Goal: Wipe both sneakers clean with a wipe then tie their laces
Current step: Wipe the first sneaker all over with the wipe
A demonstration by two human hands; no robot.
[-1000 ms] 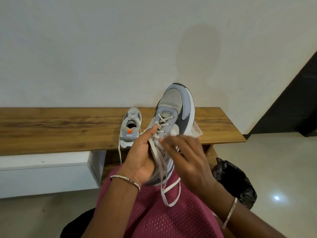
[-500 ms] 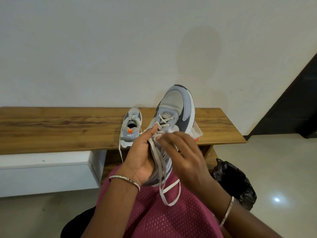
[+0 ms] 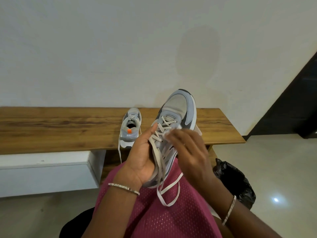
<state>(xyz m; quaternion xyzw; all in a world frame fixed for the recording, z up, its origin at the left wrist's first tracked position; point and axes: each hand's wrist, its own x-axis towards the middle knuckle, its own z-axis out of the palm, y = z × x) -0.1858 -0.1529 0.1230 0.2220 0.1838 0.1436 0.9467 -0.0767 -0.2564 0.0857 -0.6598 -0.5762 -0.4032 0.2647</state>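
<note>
Sneaker [image 3: 130,125] on bench [image 3: 51,127]: orange tab [image 3: 129,130], white heel logo [image 3: 129,135], illegible.

the bench [image 3: 68,127] runs left to right along the wall [image 3: 103,57] behind it. the far sneaker [image 3: 131,129] stands on the bench, right of its middle, heel toward the person, with one lace [image 3: 119,152] hanging over the front edge. the near sneaker [image 3: 178,109] is in front of the bench, above the lap [image 3: 154,217], just right of the far sneaker, toe pointing up and away. the left grip [image 3: 142,157] holds it from the left. the right grip [image 3: 190,152] is on its right, holding the wipe [image 3: 169,133] against its lacing. loose lace ends [image 3: 172,184] lie on the lap. a drawer unit [image 3: 42,172] sits under the bench at left. a bag [image 3: 235,182] sits on the floor [image 3: 274,169] below the bench's right end.
</note>
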